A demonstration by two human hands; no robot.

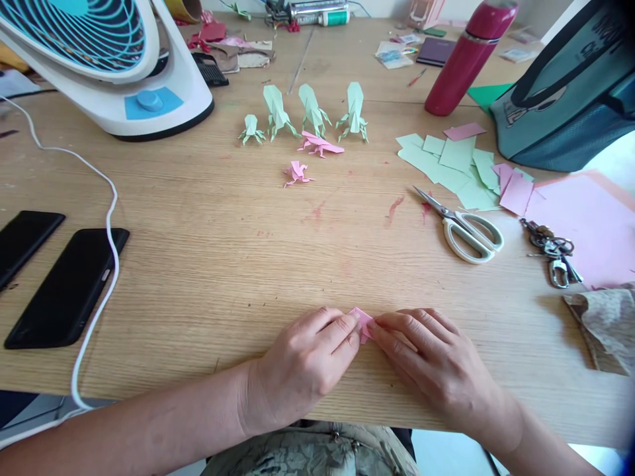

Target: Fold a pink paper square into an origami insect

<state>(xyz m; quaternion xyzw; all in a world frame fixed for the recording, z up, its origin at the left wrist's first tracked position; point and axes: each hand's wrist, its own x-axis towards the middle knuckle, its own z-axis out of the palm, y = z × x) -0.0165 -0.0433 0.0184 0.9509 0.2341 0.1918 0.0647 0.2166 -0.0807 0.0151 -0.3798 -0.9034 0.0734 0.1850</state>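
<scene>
Between my two hands, near the table's front edge, is a small piece of folded pink paper (364,320). My left hand (312,363) pinches its left side with thumb and fingers. At its right side the fingertips of my right hand (436,363) are closed on the paper. Much of the paper is covered by the fingers. Further back stand several pale green origami figures, one of them small (251,129) and one tall (354,111). In front of them sit two pink ones, a long figure (321,144) and a smaller figure (297,173).
Scissors (464,228) lie right of centre, near green paper pieces (446,165), keys (553,248) and a pink sheet (590,218). A red bottle (469,59) and a bag (555,99) stand behind. Left are a fan (169,99), phones (69,287) and a white cable (115,244).
</scene>
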